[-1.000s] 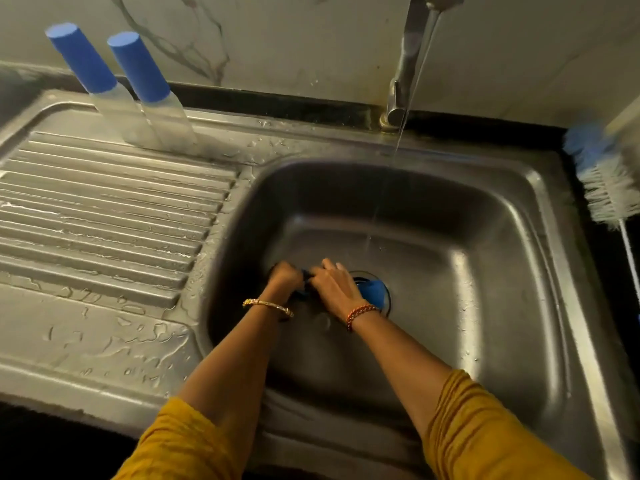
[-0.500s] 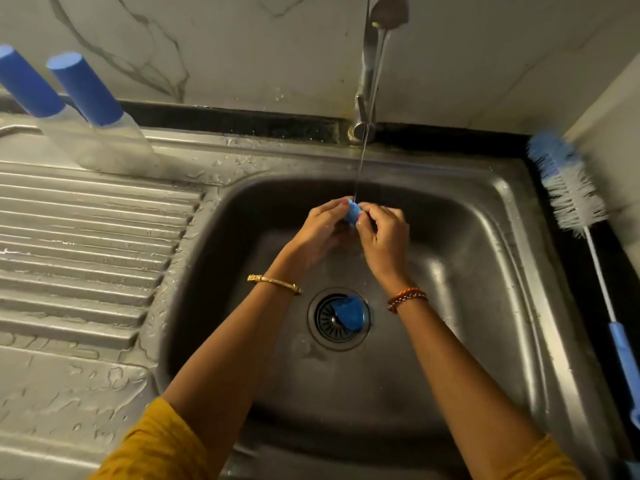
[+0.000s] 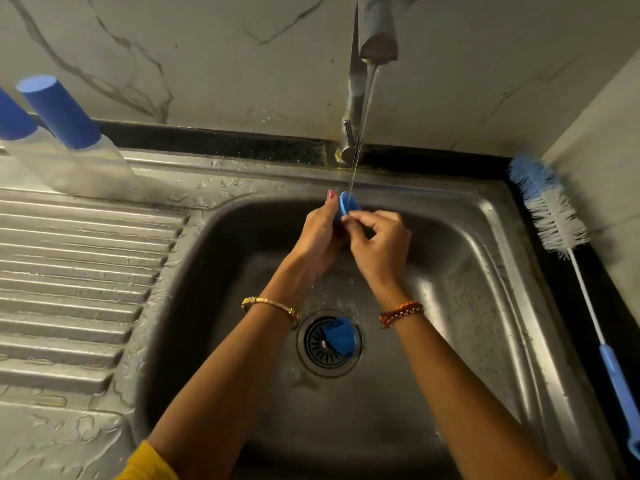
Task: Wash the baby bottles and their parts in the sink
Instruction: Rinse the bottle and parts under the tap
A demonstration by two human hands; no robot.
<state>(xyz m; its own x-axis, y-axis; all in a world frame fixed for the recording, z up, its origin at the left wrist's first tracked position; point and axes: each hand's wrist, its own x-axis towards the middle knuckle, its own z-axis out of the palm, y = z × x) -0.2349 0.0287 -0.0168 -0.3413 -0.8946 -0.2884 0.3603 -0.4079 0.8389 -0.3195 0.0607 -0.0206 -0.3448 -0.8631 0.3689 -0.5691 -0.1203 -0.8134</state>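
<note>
A small blue bottle part [image 3: 346, 203] sits under the thin stream from the tap [image 3: 367, 81], above the steel sink [image 3: 485, 306]. My left hand [image 3: 317, 237] grips it from the left and my right hand [image 3: 379, 244] pinches its edge from the right. A second blue part [image 3: 339, 336] lies on the drain strainer [image 3: 317, 344] at the sink's bottom. Two clear baby bottles with blue caps [image 3: 60, 114] stand tilted at the back left of the drainboard.
A ribbed, wet drainboard [image 3: 79, 271] fills the left side. A long blue-and-white bottle brush [image 3: 554, 220] lies on the dark counter right of the sink. A marble wall rises behind the tap.
Both hands rose from the sink bottom near the drain with a blue part and brought it under the running water. The other blue part stayed on the drain.
</note>
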